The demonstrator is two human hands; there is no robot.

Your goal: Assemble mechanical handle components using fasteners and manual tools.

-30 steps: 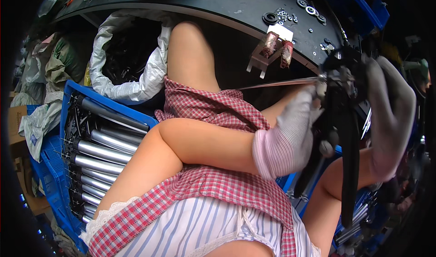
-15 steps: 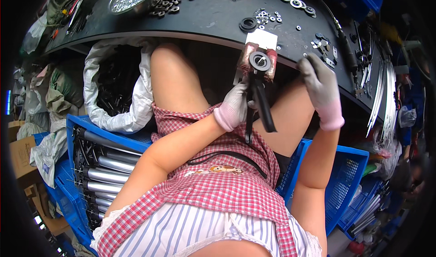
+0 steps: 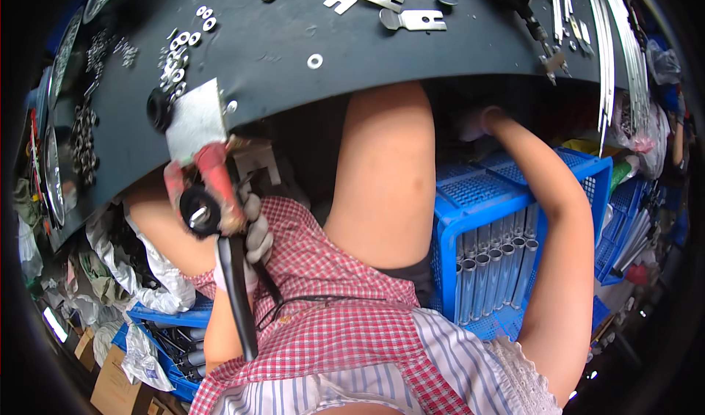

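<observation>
My left hand (image 3: 257, 231), in a pale glove with a pink cuff, has its fingers wrapped round a black two-handled piece (image 3: 236, 290), partly hidden behind it. A black round collar (image 3: 200, 212) with a bright centre sits at the piece's upper end. Red-wrapped jaws (image 3: 219, 184) lie against that end, below a bare metal plate (image 3: 197, 121) at the table edge. My right hand (image 3: 476, 124) reaches into the shadow under the tabletop, above a blue crate (image 3: 477, 213); its fingers are too dark to make out.
On the dark table (image 3: 272, 85) lie loose washers (image 3: 176, 57), forked metal tabs (image 3: 422, 20) and a black ring (image 3: 158, 109). Metal tubes (image 3: 490, 275) stand in the blue crate. A power driver (image 3: 532, 22) and long thin rods (image 3: 606, 55) lie at the right.
The view has swung right, so the black two-handled piece appears farther left, with my left hand still on it. My right hand has gone from beside the table edge to underneath it.
</observation>
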